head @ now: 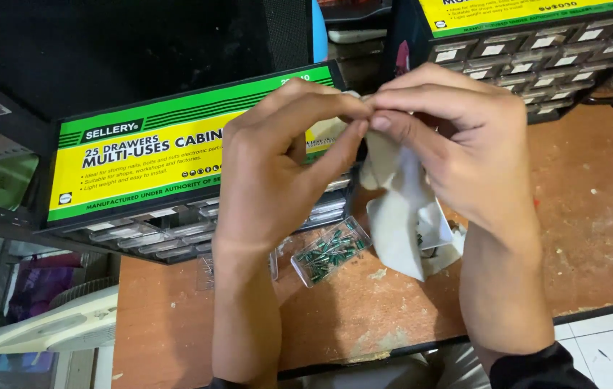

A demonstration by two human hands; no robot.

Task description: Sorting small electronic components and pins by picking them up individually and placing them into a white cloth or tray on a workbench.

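Note:
My left hand and my right hand meet fingertip to fingertip above the table, both pinching the top edge of a small white plastic bag. The bag hangs down between my wrists, with a few dark small parts showing near its lower right. Below the bag on the table lies a clear plastic drawer pulled out and filled with several small green components.
A black cabinet of small clear drawers with a green and yellow label stands at the left. A second such cabinet sits at the back right. The worn brown tabletop ends at a front edge; white tiled floor lies beyond.

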